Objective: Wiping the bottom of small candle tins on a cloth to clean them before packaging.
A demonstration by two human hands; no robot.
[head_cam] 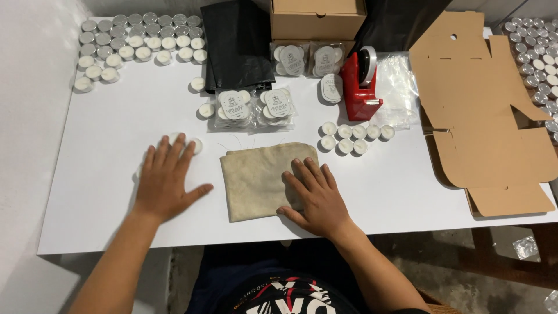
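My left hand (165, 180) lies flat on the white table (99, 192) with fingers spread, its fingertips touching two white tealight candles (195, 145). My right hand (314, 195) rests flat, fingers apart, on the right part of a folded beige cloth (256, 174) near the table's front edge. Neither hand grips anything. Behind the cloth lie two clear bags of tealights (256, 107), and to its right a small group of loose tealights (351, 138).
A red tape dispenser (361, 87) stands at the back middle beside clear plastic bags (398, 87). A flat unfolded cardboard box (482, 110) covers the right side. A closed cardboard box (317, 17), black plastic (238, 43) and rows of tealights (139, 40) line the back.
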